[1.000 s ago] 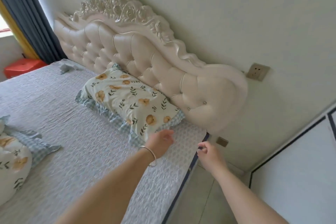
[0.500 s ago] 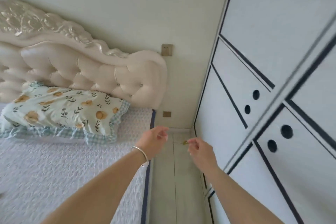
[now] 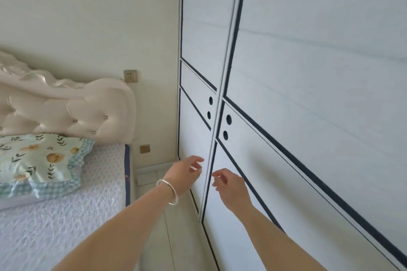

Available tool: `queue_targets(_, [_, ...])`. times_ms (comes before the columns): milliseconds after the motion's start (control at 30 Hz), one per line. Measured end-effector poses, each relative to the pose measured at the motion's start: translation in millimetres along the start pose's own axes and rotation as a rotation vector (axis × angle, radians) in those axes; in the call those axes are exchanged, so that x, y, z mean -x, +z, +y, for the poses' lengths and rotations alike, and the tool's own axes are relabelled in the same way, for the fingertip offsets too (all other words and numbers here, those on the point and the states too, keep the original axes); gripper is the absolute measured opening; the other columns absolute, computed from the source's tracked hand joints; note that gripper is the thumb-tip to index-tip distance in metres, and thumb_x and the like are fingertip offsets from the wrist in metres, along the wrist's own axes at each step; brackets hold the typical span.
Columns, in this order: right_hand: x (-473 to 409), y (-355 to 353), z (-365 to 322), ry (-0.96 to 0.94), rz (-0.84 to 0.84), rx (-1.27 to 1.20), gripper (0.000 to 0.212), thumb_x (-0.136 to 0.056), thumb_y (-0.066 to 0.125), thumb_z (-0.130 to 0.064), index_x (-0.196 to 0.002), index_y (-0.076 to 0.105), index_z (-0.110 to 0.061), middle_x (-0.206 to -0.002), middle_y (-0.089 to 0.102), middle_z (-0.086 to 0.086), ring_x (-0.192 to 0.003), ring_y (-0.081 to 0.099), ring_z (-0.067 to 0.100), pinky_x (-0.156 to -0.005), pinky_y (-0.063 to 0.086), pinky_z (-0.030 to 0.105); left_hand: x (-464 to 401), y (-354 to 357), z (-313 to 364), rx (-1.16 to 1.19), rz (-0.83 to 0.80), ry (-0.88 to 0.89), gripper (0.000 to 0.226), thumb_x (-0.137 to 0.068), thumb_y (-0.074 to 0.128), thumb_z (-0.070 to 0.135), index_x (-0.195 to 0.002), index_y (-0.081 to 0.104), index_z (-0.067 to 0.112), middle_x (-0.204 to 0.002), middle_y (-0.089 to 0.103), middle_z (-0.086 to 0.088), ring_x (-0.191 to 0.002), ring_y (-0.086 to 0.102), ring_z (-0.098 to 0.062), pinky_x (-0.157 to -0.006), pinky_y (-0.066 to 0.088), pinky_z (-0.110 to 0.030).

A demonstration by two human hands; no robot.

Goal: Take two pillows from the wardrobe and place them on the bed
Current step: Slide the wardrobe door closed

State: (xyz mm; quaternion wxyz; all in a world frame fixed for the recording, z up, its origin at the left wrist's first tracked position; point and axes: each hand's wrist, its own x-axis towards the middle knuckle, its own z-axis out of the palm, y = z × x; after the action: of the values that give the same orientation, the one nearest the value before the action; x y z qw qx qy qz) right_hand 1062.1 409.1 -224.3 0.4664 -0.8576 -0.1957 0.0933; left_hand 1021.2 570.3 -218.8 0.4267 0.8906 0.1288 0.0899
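Left hand [image 3: 186,172]: bare, bracelet [image 3: 168,191] at the wrist, fingers loosely spread and holding nothing, just in front of the wardrobe [image 3: 308,94] near the seam between two doors.
Right hand [image 3: 230,187]: also without a load, fingers half curled and apart, close beside the same seam — contact with the panel not clear.
Wardrobe doors: shut, flat white panels with dark lines; round finger holes [image 3: 226,126] higher up, probably the place to pull.
Pillow on bed [image 3: 66,215]: one floral pillow [image 3: 39,158] lying at the headboard [image 3: 66,105] end.
Pillows still to fetch: none visible, presumably behind the doors.
Handling guess: light, soft, bulky, not fragile — likely to sag if pinched at a frilled edge.
Where to hold: best taken with both hands around the body or short ends, or hugged.
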Motion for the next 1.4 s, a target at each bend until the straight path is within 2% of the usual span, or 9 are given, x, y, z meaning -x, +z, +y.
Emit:
queue_targets(267, [122.6, -75.2, 12.7, -0.086, 0.127, -0.021, 0.020, -0.089, 0.048, -0.018, -0.089, 0.063, -0.032, -0.080, 0.070, -0.002, -0.077, 0.067, 0.019, -0.078, 0.055, 0.040, 98.4, 82.3, 80.2, 0.016, -0.053, 0.157, 0.034, -0.094, 0.052, 0.022, -0.127, 0.054, 0.027, -0.112, 0.060, 0.012, -0.090, 0.060, -0.002, -0.084, 0.050, -0.023])
queue_targets(533, [201.5, -143.9, -3.5, -0.294, 0.348, 0.060, 0.025, -0.087, 0.046, -0.024, -0.106, 0.061, -0.027, -0.092, 0.072, -0.008, -0.078, 0.062, 0.010, -0.072, 0.052, 0.026, 147.2, 103.5, 156.0, -0.048, -0.039, 0.423, 0.042, -0.095, 0.048, 0.024, -0.136, 0.046, 0.032, -0.120, 0.056, 0.010, -0.097, 0.061, -0.003, -0.090, 0.051, -0.033])
queue_targets(700, [239.1, -183.5, -9.9, -0.539, 0.684, 0.282, 0.024, -0.083, 0.048, -0.018, -0.103, 0.061, -0.022, -0.072, 0.063, -0.015, -0.065, 0.051, 0.001, -0.059, 0.041, 0.008, 164.8, 110.7, 205.5, -0.177, 0.059, 0.625, 0.050, -0.091, 0.041, 0.042, -0.141, 0.037, 0.038, -0.133, 0.048, 0.013, -0.110, 0.055, -0.004, -0.086, 0.052, -0.029])
queue_targets(833, [252.2, -216.1, -12.5, -0.700, 0.988, 0.543, 0.029, -0.077, 0.054, -0.007, -0.103, 0.054, -0.019, -0.075, 0.061, -0.002, -0.068, 0.051, 0.014, -0.054, 0.044, 0.025, 170.2, 121.8, 244.8, -0.304, 0.120, 0.918, 0.057, -0.088, 0.032, 0.049, -0.142, 0.035, 0.034, -0.147, 0.042, 0.003, -0.122, 0.051, -0.020, -0.085, 0.054, -0.037])
queue_targets(900, [257.3, -233.7, -17.3, -0.635, 1.115, 0.493, 0.029, -0.078, 0.054, -0.010, -0.106, 0.051, -0.019, -0.085, 0.057, -0.002, -0.077, 0.049, 0.014, -0.063, 0.043, 0.024, 170.3, 129.7, 260.8, -0.416, 0.192, 1.092, 0.053, -0.092, 0.034, 0.047, -0.142, 0.033, 0.030, -0.151, 0.038, -0.004, -0.126, 0.049, -0.028, -0.093, 0.051, -0.041])
queue_targets(1000, [261.6, -254.9, -25.2, -0.444, 1.269, 0.311, 0.032, -0.082, 0.063, -0.018, -0.112, 0.051, -0.018, -0.097, 0.051, -0.005, -0.087, 0.047, 0.010, -0.073, 0.039, 0.020, 166.4, 137.3, 279.6, -0.519, 0.257, 1.221, 0.059, -0.094, 0.032, 0.053, -0.147, 0.022, 0.028, -0.157, 0.023, -0.004, -0.139, 0.031, -0.028, -0.108, 0.033, -0.045])
queue_targets(1133, [256.5, -275.9, -32.7, -0.099, 1.048, 0.092, 0.049, -0.084, 0.060, -0.042, -0.125, 0.046, -0.020, -0.105, 0.052, -0.008, -0.094, 0.050, 0.010, -0.078, 0.041, 0.024, 153.6, 145.8, 287.2, -0.570, 0.236, 1.249, 0.068, -0.095, 0.027, 0.056, -0.151, 0.013, 0.020, -0.159, 0.017, -0.005, -0.146, 0.015, -0.022, -0.116, 0.026, -0.048])
queue_targets(1267, [246.4, -280.4, -42.7, 0.099, 0.846, 0.070, 0.042, -0.087, 0.046, -0.057, -0.085, 0.045, -0.015, -0.072, 0.046, -0.004, -0.067, 0.047, 0.016, -0.062, 0.041, 0.031, 139.6, 150.7, 285.3, -0.616, 0.221, 1.286, 0.071, -0.096, 0.022, 0.058, -0.150, 0.012, 0.014, -0.157, 0.016, -0.005, -0.148, 0.002, -0.020, -0.113, 0.019, -0.048])
queue_targets(1400, [243.7, -279.7, -42.9, 0.146, 0.859, 0.012, 0.043, -0.086, 0.047, -0.057, -0.076, 0.041, -0.016, -0.067, 0.041, -0.005, -0.062, 0.042, 0.013, -0.063, 0.039, 0.031, 135.9, 151.9, 285.7, -0.661, 0.231, 1.316, 0.076, -0.094, 0.025, 0.060, -0.152, 0.007, 0.014, -0.158, 0.009, -0.002, -0.148, 0.000, -0.021, -0.113, 0.019, -0.050])
